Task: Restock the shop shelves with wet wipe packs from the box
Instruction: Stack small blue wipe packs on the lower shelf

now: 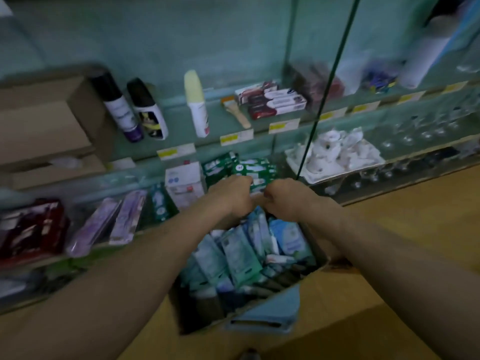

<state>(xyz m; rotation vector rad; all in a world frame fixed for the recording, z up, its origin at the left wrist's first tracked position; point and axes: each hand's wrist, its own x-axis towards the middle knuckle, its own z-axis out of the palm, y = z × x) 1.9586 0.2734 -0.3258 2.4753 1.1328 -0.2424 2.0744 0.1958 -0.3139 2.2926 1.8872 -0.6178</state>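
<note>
An open cardboard box (335, 294) stands below me, filled with several blue and green wet wipe packs (233, 253). Past its far rim, green wet wipe packs (249, 166) stand in a row on the lower glass shelf. My left hand (231, 196) and my right hand (288, 196) reach out side by side at that shelf. Both have curled fingers on a green pack (258, 184) at the front of the row. The fingertips are hidden behind the knuckles.
A white carton (184, 183), purple packs (124, 216) and red packs (31, 227) share the lower shelf to the left. The shelf above carries bottles (117, 107), a roll-on (196, 105) and toothpaste boxes (272, 100). A glass divider edge (324, 94) rises on the right.
</note>
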